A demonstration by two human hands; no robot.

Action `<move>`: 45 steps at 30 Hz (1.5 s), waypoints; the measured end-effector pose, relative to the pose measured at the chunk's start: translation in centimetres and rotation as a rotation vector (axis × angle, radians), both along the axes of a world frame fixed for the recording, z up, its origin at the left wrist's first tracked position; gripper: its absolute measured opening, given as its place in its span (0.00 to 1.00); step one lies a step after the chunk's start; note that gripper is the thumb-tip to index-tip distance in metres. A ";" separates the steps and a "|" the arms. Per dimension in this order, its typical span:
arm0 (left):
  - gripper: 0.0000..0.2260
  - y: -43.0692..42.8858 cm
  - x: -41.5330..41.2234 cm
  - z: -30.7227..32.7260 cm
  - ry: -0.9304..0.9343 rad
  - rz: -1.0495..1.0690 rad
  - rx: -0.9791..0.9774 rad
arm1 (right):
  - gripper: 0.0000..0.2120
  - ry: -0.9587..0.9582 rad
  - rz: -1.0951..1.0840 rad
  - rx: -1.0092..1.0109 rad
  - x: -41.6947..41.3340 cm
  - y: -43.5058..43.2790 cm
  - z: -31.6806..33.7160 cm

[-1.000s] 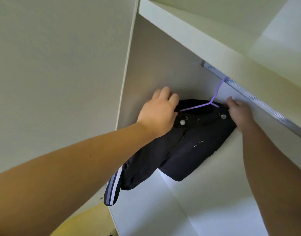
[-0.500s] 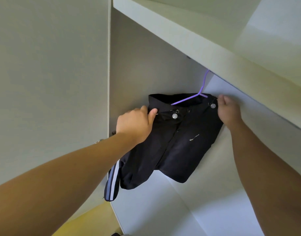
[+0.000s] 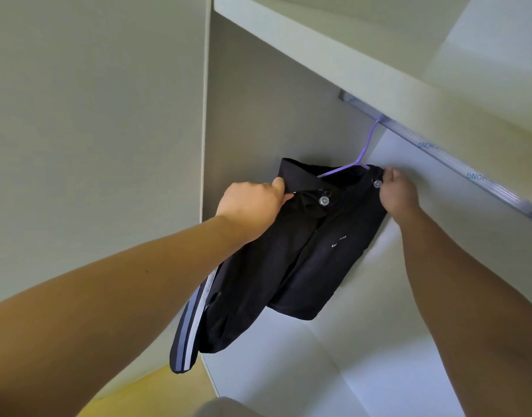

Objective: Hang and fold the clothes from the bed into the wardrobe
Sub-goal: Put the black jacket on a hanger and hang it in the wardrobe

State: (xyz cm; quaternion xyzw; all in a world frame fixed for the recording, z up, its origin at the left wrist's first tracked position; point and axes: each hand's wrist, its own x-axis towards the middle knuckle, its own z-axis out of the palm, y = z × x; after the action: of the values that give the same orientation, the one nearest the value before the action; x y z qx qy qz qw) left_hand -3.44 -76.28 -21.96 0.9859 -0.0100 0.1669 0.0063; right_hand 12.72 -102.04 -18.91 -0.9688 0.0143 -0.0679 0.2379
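Note:
A black jacket (image 3: pixel 304 260) with a blue-and-white striped sleeve hangs on a purple hanger (image 3: pixel 364 152) inside the wardrobe. The hanger's hook sits over the metal rail (image 3: pixel 469 173) under the top shelf. My left hand (image 3: pixel 252 206) pinches the left side of the jacket's collar. My right hand (image 3: pixel 397 194) grips the right end of the collar beside a clear snap button.
The white top shelf (image 3: pixel 334 52) runs above the rail. The wardrobe's side panel (image 3: pixel 243 115) stands just left of the jacket, and its white back wall (image 3: pixel 379 341) lies behind. A door panel (image 3: pixel 93 130) fills the left. Yellow floor shows at the bottom.
My left hand has slid from over the collar's top down to its left edge and now pinches it. The view has shifted, so the rail shows again. The jacket still hangs there.

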 end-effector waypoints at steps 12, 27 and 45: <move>0.10 -4.1 -3.0 2.4 -0.473 -0.311 -0.162 | 0.22 -0.086 -0.348 0.598 -7.2 0.2 -5.4; 0.08 -28.0 -14.4 4.3 0.587 -1.054 -0.692 | 0.10 -0.129 -0.988 1.231 -35.2 -12.5 -12.1; 0.19 -41.1 -23.4 3.9 1.441 -0.523 -1.149 | 0.12 -0.128 -1.378 1.459 -47.0 -16.3 -15.9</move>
State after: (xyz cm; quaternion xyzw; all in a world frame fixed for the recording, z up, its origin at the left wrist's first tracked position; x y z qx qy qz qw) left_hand -26.86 -117.36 -18.02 0.6642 -0.1402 -0.5073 0.5309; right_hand -34.32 -118.31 -34.84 -0.3613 0.5968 -0.2175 0.6826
